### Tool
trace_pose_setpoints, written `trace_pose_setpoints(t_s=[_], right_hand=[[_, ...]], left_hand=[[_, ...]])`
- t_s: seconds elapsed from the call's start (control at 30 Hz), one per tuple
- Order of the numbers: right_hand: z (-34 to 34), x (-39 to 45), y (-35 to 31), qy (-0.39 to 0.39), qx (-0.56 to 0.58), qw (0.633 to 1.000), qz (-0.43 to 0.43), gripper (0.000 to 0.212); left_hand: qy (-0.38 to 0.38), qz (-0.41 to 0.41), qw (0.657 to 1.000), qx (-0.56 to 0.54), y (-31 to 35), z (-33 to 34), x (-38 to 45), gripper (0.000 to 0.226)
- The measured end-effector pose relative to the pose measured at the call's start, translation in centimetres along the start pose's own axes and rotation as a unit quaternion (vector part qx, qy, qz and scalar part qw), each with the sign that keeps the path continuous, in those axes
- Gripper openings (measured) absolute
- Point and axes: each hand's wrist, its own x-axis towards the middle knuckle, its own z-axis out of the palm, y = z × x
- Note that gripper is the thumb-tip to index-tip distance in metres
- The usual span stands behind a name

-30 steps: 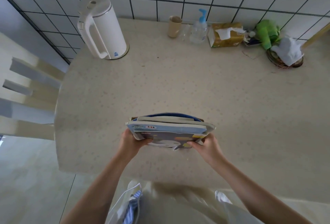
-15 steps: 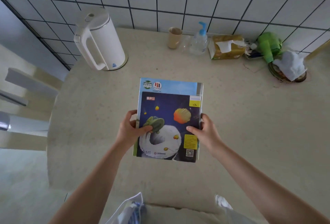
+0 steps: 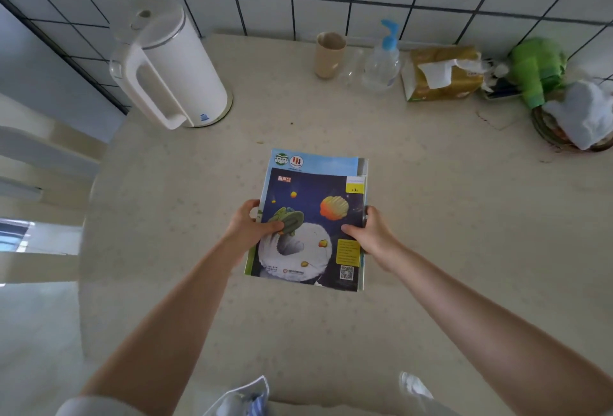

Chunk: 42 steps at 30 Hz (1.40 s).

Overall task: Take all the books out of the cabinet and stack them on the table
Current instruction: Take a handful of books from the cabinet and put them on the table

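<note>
Evidently the books (image 3: 310, 216) were thin, floppy softcovers, light but slippery. The left hand (image 3: 247, 228) at nine o'clock and right hand (image 3: 371, 233) at three pinched their side edges, each grip closed thumb-on-top over the tabletop (image 3: 447, 249).

— What is the person wearing?

— Both forearms are bare from wrist to elbow. The left hand (image 3: 247, 228) and right hand (image 3: 373, 233) carry no rings, watch or gloves.

— Any sleeves?

— At seven o'clock, a pale rolled sleeve (image 3: 88, 405) ends at the left elbow.

— And lower down?

— At six o'clock, a light garment (image 3: 247, 399) with blue stripes, possibly a shirt front; it is blurred. At five o'clock, a white cloth edge (image 3: 413, 385).
</note>
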Motion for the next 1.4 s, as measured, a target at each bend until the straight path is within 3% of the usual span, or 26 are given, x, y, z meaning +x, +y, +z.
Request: trace_pose_setpoints(t_s=[0.23,0.4,0.57,0.7,0.8,1.0,1.23,1.4], right_hand=[[0.4,0.6,0.0,0.008,-0.059,0.998,-0.014,0.042],[-0.2,0.0,-0.4,0.0,-0.052,0.999,-0.016,0.064],[-0.5,-2.3,0.2,0.018,-0.084,0.995,-0.054,0.06],[-0.6,-5.1,1.5,0.024,-0.103,0.99,-0.089,0.065],[-0.4,-7.4,2.3,0.034,-0.097,0.989,-0.105,0.063],[-0.1,-13.4,6.2,0.12,-0.07,0.983,-0.117,0.054],[-0.6,-21.3,13.7,0.232,-0.058,0.968,-0.071,0.045],[-0.3,-28.9,20.2,0.33,-0.012,0.944,-0.014,0.043]], left_hand=[[0.011,0.006,0.999,0.031,-0.4,0.9,0.5,0.052],[0.06,0.034,0.991,0.115,-0.8,0.6,0.0,0.062],[0.064,0.062,0.978,0.187,-0.6,0.7,-1.6,0.054],[0.09,0.114,0.958,0.249,-0.9,0.3,-3.2,0.056],[0.105,0.203,0.936,0.268,-1.2,0.8,-4.9,0.047],[-0.01,0.327,0.913,0.242,-1.8,4.4,-9.0,0.034],[-0.122,0.369,0.89,0.239,-4.3,10.2,-14.0,0.022],[-0.236,0.409,0.835,0.283,-6.4,14.8,-18.6,0.02]])
